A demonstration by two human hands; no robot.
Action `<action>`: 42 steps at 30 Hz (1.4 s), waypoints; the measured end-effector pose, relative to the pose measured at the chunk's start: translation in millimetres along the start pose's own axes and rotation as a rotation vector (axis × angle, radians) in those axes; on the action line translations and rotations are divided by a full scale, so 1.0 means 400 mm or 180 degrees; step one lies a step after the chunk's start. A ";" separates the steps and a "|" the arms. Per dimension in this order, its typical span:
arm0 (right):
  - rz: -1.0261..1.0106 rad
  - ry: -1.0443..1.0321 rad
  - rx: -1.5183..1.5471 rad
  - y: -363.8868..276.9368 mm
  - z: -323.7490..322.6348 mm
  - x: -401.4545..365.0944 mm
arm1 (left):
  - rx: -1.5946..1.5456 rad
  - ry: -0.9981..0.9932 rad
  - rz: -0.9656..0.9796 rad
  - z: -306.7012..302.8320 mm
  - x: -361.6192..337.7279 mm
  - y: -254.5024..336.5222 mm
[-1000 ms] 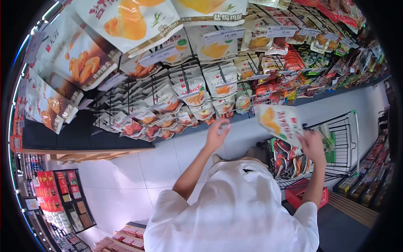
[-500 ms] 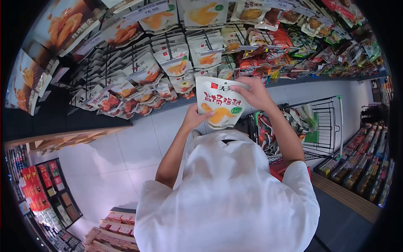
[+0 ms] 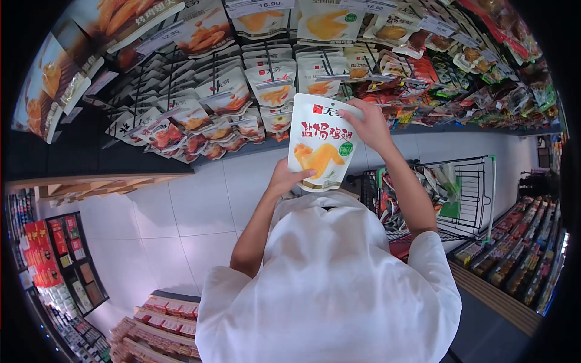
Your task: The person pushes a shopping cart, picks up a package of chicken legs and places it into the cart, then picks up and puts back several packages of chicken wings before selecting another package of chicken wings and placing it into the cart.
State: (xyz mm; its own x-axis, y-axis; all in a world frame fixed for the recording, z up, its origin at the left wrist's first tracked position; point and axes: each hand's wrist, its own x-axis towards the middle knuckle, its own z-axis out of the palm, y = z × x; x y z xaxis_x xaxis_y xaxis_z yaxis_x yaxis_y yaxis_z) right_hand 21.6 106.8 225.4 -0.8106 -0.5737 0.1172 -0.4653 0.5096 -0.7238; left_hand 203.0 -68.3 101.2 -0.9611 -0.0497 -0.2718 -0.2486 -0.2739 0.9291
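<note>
Between my hands is a white snack pouch (image 3: 321, 145) with red Chinese lettering, a yellow chicken wing picture and a small green badge. Its printed front faces up toward the camera. My left hand (image 3: 289, 177) grips the lower left edge, thumb lying across the front. At the upper right corner, my right hand (image 3: 368, 124) pinches the pouch, covering part of the top lettering. Just beyond it, similar white pouches (image 3: 271, 81) hang in rows on hooks.
A wire shopping cart (image 3: 475, 190) holding packages (image 3: 402, 196) stands to my right. Shelves of packaged goods (image 3: 514, 242) line the far right. Low stacks of boxed goods (image 3: 160, 323) and red boxes (image 3: 43, 254) stand at the left. Price tags (image 3: 260, 6) run along the rack top.
The pouch has come up slightly and now lies more squarely to the camera, showing the whole wing picture. Both hands keep hold of it. The view has shifted a little.
</note>
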 end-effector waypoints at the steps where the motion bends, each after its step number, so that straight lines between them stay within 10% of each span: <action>1: 0.0107 -0.0047 0.0013 -0.012 0.006 0.006 | -0.0056 0.0036 -0.0021 -0.005 -0.006 0.007; 11: 0.0858 0.0031 0.2834 -0.063 0.135 0.016 | -0.0261 0.0823 0.0256 -0.095 -0.026 0.123; 24: 0.0930 -0.1119 0.3325 -0.100 0.195 0.018 | 0.0153 0.0874 0.0429 -0.086 0.055 0.325; 37: 0.0563 -0.0868 0.2913 -0.005 0.166 0.063 | 0.1243 0.1724 0.2353 -0.135 0.182 0.624; 42: 0.0357 -0.0961 0.2606 -0.002 0.113 0.074 | 0.0548 0.1529 0.2032 -0.104 0.188 0.703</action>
State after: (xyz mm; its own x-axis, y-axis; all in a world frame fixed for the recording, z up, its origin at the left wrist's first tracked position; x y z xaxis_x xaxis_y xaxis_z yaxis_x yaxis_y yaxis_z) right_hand 13.9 60.5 198.7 -0.6538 -0.7519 -0.0847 0.1064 0.0195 -0.9941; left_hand 65.7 -189.0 331.4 -0.7771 -0.5631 0.2813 0.2766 0.0959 0.9562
